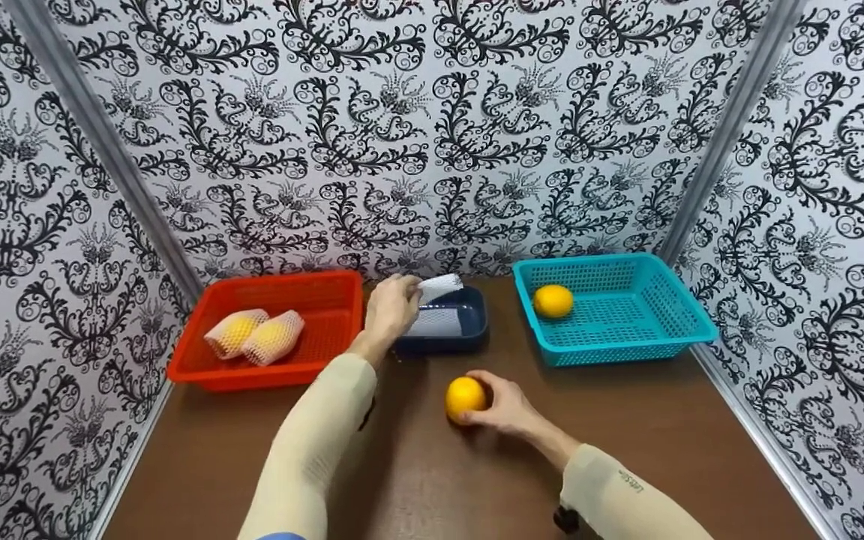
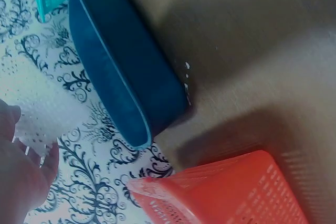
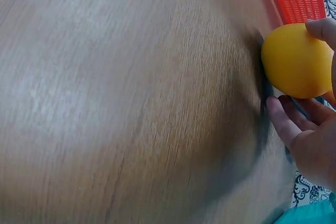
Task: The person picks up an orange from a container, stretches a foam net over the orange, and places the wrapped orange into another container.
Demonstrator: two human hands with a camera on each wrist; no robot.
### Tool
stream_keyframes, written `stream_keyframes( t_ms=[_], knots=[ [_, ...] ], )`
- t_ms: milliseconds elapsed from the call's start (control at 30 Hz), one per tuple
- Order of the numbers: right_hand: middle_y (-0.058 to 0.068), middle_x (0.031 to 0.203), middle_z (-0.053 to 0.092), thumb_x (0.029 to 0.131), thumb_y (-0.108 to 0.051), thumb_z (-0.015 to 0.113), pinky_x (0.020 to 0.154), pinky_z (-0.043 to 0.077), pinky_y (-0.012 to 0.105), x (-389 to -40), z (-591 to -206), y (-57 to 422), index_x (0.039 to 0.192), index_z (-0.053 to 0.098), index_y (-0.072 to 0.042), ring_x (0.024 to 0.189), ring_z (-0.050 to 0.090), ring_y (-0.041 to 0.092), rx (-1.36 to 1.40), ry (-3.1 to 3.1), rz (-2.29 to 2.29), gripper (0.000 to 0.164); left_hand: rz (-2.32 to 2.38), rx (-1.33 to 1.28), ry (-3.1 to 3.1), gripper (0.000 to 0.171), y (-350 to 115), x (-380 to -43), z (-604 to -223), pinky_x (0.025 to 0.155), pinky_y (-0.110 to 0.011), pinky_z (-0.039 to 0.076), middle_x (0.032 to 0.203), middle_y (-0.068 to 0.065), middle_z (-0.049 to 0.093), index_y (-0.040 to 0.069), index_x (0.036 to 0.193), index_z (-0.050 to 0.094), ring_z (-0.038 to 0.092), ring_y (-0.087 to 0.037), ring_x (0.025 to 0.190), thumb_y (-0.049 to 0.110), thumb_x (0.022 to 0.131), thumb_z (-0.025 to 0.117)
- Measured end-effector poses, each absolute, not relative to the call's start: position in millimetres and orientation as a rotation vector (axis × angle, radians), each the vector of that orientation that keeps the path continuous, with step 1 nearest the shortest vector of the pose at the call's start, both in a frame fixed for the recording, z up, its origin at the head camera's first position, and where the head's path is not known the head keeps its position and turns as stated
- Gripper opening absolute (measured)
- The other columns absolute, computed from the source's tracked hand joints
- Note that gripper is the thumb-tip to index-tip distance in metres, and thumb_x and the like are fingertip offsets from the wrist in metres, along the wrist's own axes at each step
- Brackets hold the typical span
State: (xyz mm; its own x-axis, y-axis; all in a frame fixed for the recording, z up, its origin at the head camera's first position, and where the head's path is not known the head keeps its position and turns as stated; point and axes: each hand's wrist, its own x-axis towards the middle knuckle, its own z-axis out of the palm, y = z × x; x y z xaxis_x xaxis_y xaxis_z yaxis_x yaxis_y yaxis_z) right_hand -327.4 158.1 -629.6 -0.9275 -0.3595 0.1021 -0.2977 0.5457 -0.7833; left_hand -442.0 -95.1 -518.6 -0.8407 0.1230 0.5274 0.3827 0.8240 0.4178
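Observation:
My left hand [image 1: 393, 304] pinches a white foam net sleeve [image 1: 440, 288] above the dark blue bin [image 1: 443, 346]. More white netting [image 1: 434, 322] lies inside that bin. In the left wrist view the sleeve [image 2: 47, 111] spreads out from the fingers, beside the bin's open top. My right hand [image 1: 505, 405] grips an orange [image 1: 466, 400] over the front middle of the table, thumb on one side and fingers on the other. The right wrist view shows the orange [image 3: 296, 60] bare, without netting.
A red basket [image 1: 267, 379] at the left holds two yellow fruits in foam nets [image 1: 273, 339]. At the right stands a turquoise basket [image 1: 627, 352] with one bare orange [image 1: 553, 301]. Patterned walls [image 1: 432, 150] enclose the brown table [image 1: 417, 480] at the back and sides.

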Motion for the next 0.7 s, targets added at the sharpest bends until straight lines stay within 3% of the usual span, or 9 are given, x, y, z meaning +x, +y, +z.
stream_keyframes(
  t_ms=[267, 433, 533, 700],
  knots=[
    [0.018, 0.146, 0.073, 0.088, -0.033, 0.094, 0.115, 0.056, 0.060, -327, -628, 160, 0.153, 0.061, -0.004, 0.122, 0.070, 0.033, -0.564, 2.691, -1.332, 0.079, -0.822, -0.479, -2.559, 0.016, -97, -418, -519, 0.092, -0.055, 0.064, 0.107, -0.017, 0.082, 0.008, 0.113, 0.083, 0.079, -0.040, 0.101, 0.014, 0.101, 0.074],
    [0.022, 0.150, 0.071, 0.091, -0.032, 0.093, 0.120, 0.053, 0.063, -329, -626, 163, 0.156, 0.059, -0.001, 0.130, 0.069, 0.040, -0.560, 2.691, -1.380, 0.080, -0.952, -0.509, -2.569, 0.018, -103, -400, -520, 0.092, -0.056, 0.064, 0.106, -0.019, 0.083, 0.005, 0.113, 0.084, 0.079, -0.040, 0.100, 0.013, 0.101, 0.073],
    [0.022, 0.152, 0.070, 0.093, -0.031, 0.092, 0.124, 0.051, 0.063, -333, -618, 163, 0.154, 0.061, -0.002, 0.138, 0.067, 0.043, -0.520, 2.753, -1.442, 0.074, -1.018, -0.534, -2.588, 0.019, -106, -390, -522, 0.093, -0.055, 0.065, 0.109, -0.020, 0.084, 0.003, 0.114, 0.083, 0.079, -0.038, 0.101, 0.012, 0.102, 0.072],
    [0.020, 0.145, 0.076, 0.095, -0.029, 0.091, 0.120, 0.054, 0.061, -339, -593, 157, 0.145, 0.070, -0.001, 0.136, 0.071, 0.042, -0.542, 2.939, -1.558, 0.061, -1.049, -0.602, -2.645, 0.016, -107, -375, -527, 0.086, -0.047, 0.065, 0.106, -0.016, 0.085, 0.003, 0.111, 0.082, 0.076, -0.029, 0.093, 0.012, 0.104, 0.071]
  ],
)
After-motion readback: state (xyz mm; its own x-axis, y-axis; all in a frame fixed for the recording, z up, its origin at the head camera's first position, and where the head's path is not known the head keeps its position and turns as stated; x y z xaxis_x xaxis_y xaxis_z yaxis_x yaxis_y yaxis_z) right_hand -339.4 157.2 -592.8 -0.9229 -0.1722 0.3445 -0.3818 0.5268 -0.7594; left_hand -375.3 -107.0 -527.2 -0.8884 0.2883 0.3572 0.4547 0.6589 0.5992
